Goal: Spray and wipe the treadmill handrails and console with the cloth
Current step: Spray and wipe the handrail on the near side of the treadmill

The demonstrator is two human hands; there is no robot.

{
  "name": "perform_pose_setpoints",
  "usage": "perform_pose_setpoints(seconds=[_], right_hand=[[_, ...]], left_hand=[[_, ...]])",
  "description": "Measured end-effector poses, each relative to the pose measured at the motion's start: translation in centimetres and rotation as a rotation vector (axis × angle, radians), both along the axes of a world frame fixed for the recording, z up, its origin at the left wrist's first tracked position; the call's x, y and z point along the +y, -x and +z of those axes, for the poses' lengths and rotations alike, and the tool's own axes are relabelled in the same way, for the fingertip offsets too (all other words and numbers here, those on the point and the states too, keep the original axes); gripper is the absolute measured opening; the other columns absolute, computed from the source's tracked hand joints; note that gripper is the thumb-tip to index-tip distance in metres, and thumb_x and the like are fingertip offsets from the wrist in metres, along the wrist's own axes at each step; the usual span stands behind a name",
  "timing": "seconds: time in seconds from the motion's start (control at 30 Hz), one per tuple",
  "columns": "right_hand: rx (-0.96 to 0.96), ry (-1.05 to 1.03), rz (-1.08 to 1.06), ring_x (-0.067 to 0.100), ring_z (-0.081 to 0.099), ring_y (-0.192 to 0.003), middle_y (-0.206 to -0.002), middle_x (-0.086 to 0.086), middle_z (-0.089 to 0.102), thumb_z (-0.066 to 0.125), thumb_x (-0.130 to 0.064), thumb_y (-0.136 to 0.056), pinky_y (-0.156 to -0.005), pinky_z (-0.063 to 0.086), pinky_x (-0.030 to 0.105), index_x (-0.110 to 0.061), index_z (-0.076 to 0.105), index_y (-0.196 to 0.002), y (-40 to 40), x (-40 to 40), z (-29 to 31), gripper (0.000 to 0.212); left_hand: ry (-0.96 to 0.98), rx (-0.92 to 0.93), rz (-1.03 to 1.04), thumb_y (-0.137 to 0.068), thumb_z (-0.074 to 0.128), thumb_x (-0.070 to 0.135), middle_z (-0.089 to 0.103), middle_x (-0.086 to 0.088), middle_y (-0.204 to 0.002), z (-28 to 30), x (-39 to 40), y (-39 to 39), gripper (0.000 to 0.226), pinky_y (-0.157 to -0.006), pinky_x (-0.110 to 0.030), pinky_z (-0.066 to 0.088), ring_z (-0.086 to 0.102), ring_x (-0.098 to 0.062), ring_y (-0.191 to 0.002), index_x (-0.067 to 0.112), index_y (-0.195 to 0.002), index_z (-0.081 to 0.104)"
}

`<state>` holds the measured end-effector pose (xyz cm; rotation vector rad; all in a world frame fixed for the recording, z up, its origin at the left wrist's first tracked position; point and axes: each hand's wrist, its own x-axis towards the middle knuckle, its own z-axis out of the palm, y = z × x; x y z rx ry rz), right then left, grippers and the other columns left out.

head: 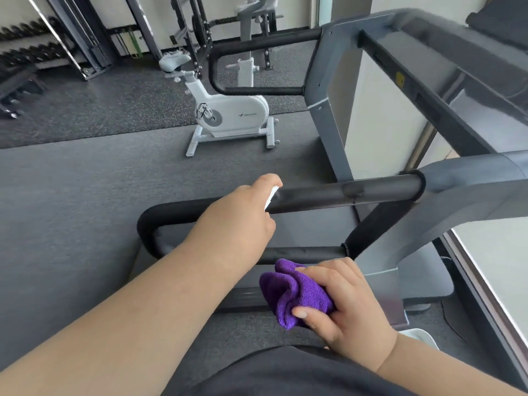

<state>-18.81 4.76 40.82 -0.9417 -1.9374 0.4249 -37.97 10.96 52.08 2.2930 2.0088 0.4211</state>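
My left hand (243,215) grips a white spray bottle (272,195), almost all of it hidden behind my fingers. Its nozzle end points along the black padded handrail (348,192) of the grey treadmill, close to the bar. My right hand (343,301) holds a bunched purple cloth (297,295) lower down, in front of my body and just below the handrail's lower bar (303,252). The handrail loops round at its left end. The console (497,27) shows only as a dark edge at the top right.
A second treadmill's black handrail (257,44) and grey upright (325,90) stand beyond. A white exercise bike (228,110) sits on the grey floor behind. Dumbbell racks (25,50) and a weight frame (194,30) line the far wall.
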Motion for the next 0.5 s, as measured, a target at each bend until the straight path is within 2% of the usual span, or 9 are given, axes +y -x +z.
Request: perform_pose_setpoints(seconds=[0.2,0.37,0.5], right_hand=[[-0.048,0.002,0.047,0.018,0.061,-0.09,-0.103,-0.001,0.067,0.053,-0.06,-0.093,-0.084,0.046,0.038,-0.009,0.07,-0.11,3.0,0.5,0.8,0.056],[-0.061,-0.005,0.103,0.02,0.063,-0.09,-0.105,-0.001,0.068,0.053,-0.06,-0.093,-0.084,0.047,0.038,-0.009,0.07,-0.11,5.6,0.9,0.9,0.057],[-0.062,-0.01,0.169,0.019,0.061,-0.09,-0.103,-0.003,0.066,0.054,-0.059,-0.092,-0.083,0.047,0.039,-0.02,0.062,-0.117,7.6,1.2,0.9,0.047]], left_hand=[[-0.066,-0.022,0.033,-0.093,0.054,0.024,0.058,0.003,-0.1,-0.1,-0.6,3.2,0.051,-0.061,-0.038,0.05,0.058,-0.025,-0.074,0.046,-0.13,0.027],[-0.028,-0.053,0.126,-0.094,0.053,0.025,0.059,0.004,-0.104,-0.1,-2.1,7.6,0.05,-0.065,-0.039,0.051,0.057,-0.023,-0.078,0.049,-0.13,0.026],[0.023,-0.065,0.183,-0.095,0.052,0.024,0.059,0.005,-0.105,-0.5,-2.3,10.3,0.048,-0.069,-0.039,0.052,0.057,-0.022,-0.081,0.046,-0.131,0.03]])
